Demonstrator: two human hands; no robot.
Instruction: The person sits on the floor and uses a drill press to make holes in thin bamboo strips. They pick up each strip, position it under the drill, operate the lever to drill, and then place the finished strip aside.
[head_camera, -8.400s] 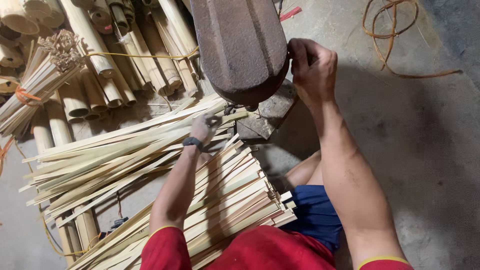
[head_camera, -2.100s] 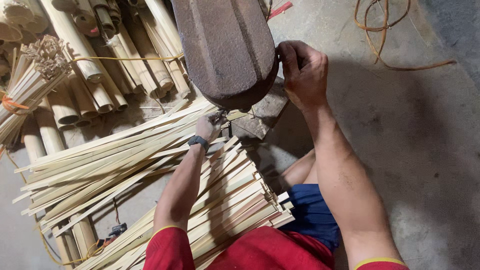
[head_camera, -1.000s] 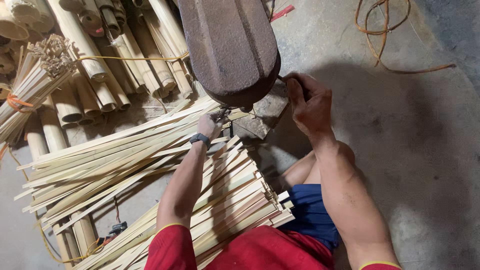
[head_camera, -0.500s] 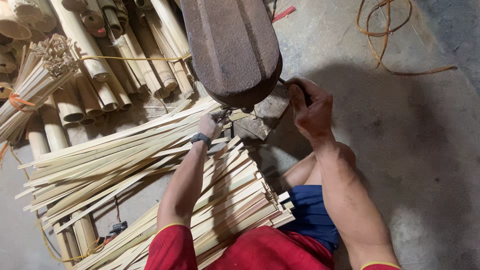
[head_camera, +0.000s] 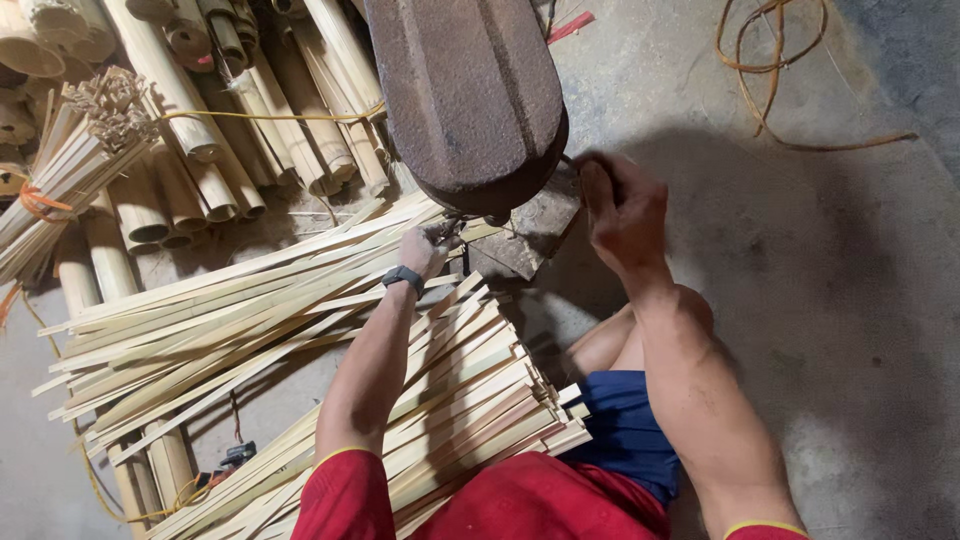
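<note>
**Right hand lower at the machine, left hand feeding a strip**

Since half a second ago my right hand (head_camera: 625, 215) has slid a little lower beside the rusty machine housing (head_camera: 470, 95), while my left hand (head_camera: 428, 248) has stayed where it was under the housing's lower edge.

Largest around me is the grey concrete floor (head_camera: 800, 300), which fills the right side of the view. Against it at the top left lie the round bamboo poles (head_camera: 200, 150), stacked side by side with their cut ends facing me. Over the middle hangs the housing, brown and pitted, tilted toward me. Below the poles spreads a loose fan of flat bamboo strips (head_camera: 220, 320), pointing toward the machine. A second, tidier stack of strips (head_camera: 470, 400) rests across my lap, touching my red shirt and just beside my blue shorts (head_camera: 625, 430).

My left hand is closed around the end of one strip, pressing it in just under the housing; the fingers are curled tight. A dark watch (head_camera: 403, 279) sits on that wrist. My right hand is curled shut at the housing's right edge, above a small metal plate (head_camera: 535, 235); it seems to grip something thin there, but I cannot tell what.

A tied bundle of thin sticks (head_camera: 70, 170) leans at the far left, and a loop of orange cord (head_camera: 770, 70) lies on the floor at the top right.
</note>
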